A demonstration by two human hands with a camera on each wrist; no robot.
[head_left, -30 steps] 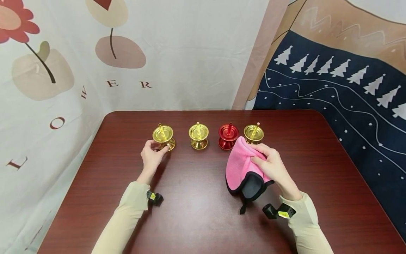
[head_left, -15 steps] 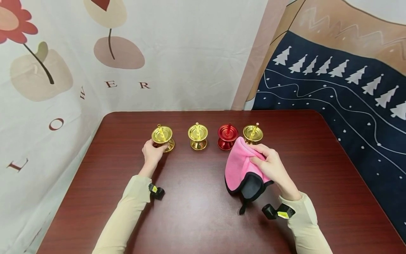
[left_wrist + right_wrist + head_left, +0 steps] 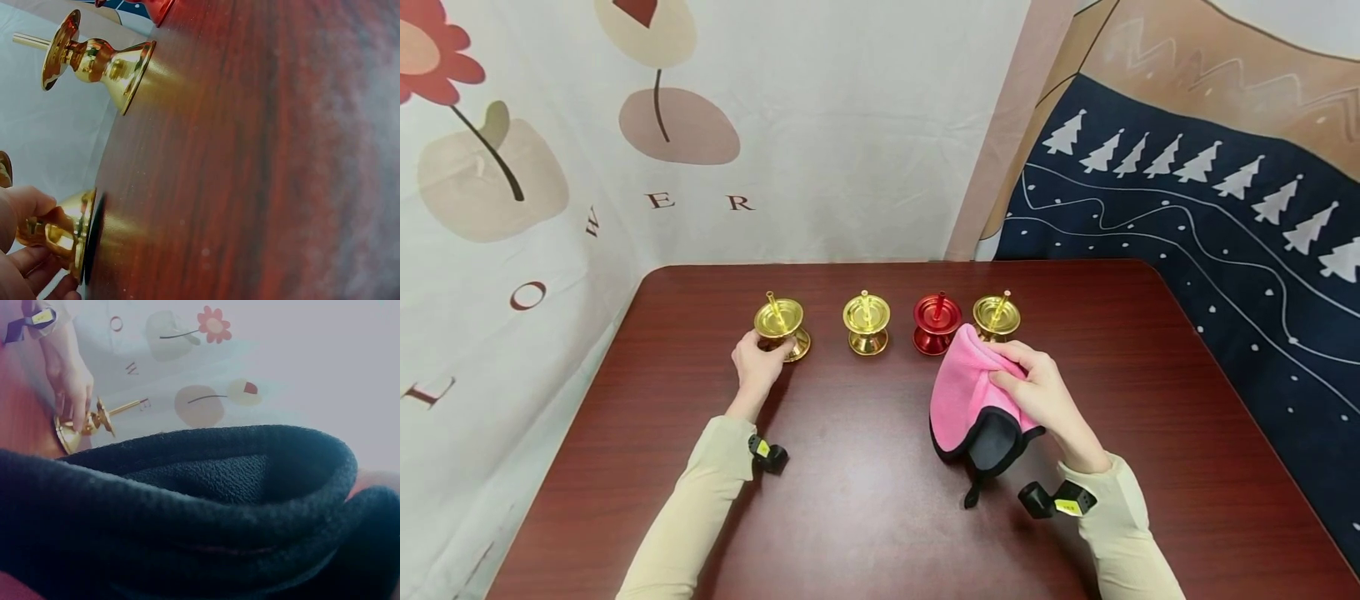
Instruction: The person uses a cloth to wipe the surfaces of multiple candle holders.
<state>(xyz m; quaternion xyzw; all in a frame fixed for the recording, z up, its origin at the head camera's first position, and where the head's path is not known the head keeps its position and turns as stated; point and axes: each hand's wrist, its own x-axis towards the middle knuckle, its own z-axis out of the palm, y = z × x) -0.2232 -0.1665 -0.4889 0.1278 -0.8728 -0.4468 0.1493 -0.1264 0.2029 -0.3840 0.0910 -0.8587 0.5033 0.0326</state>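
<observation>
At the left end of a row, my left hand [image 3: 757,368] grips a gold candle holder [image 3: 778,318] below its dish, thumb and fingers round the stem. In the left wrist view a dark shadow shows along the edge of that holder's foot [image 3: 84,234], close over the table. My right hand [image 3: 1041,387] pinches the upper side of a pink fleece pouch-like piece [image 3: 958,392] with black trim and a dark lining. Its black-edged mouth [image 3: 250,506] gapes in the right wrist view. The pink piece partly covers the gold candle holder [image 3: 997,315] at the row's right end.
Another gold candle holder [image 3: 867,318] and a red one [image 3: 937,320] stand upright between the hands, near the back of the brown table [image 3: 850,517]. Printed fabric [image 3: 850,125] hangs behind the table's far edge.
My left thumb has moved up from the foot of the gold candle holder toward its stem, and the holder has shifted slightly left. My right hand and the pink piece stay nearly still.
</observation>
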